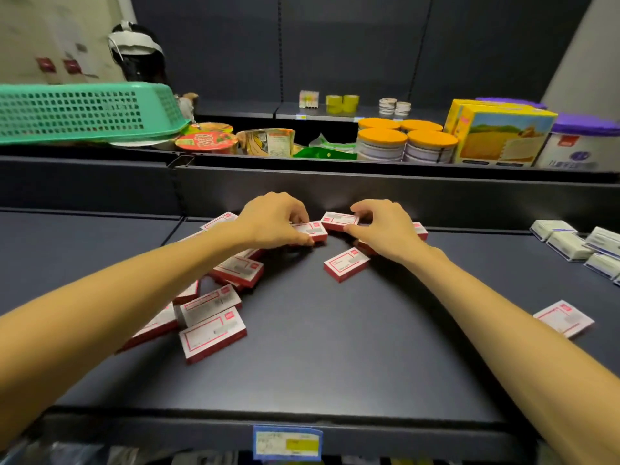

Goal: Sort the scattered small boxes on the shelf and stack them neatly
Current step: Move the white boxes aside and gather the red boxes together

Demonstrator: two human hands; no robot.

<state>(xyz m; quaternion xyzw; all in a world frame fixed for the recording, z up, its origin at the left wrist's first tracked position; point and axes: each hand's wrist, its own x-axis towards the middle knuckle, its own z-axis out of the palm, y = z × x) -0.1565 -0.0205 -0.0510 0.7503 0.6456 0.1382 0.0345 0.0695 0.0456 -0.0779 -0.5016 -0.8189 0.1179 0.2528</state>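
Head view: both bare forearms reach over a dark matte metal shelf [302, 347] toward its rear wall at 12 o'clock. The left hand [271, 221] pinches a small flat red-and-white carton [313, 230] between thumb and curled fingers; the carton's underside is hidden, so whether it rests on the deck cannot be told. The right hand [385, 226] grips a second carton of the same kind [339, 221], thumb on the near long edge, fingers wrapped over the far edge. The two held cartons sit just beside each other, corners nearly meeting.

More red-and-white cartons [211, 337] lie scattered at 9 o'clock, several overlapping and partly covered by the left forearm. One loose carton [345, 265] lies at 1 o'clock below the right hand, and another [563, 318] lies apart at 3 o'clock. All are thin rectangular cardboard with red sides and a red-framed white face; the print is blurred.

At the right edge, white boxes with blue trim [570, 245] are cut off by the frame. On the upper shelf stand a green perforated plastic basket [84, 110], orange-lidded round tins [406, 142] and a yellow cardboard box [503, 135]. A paper price label [288, 443] is fixed to the front rail at 6 o'clock, unreadable
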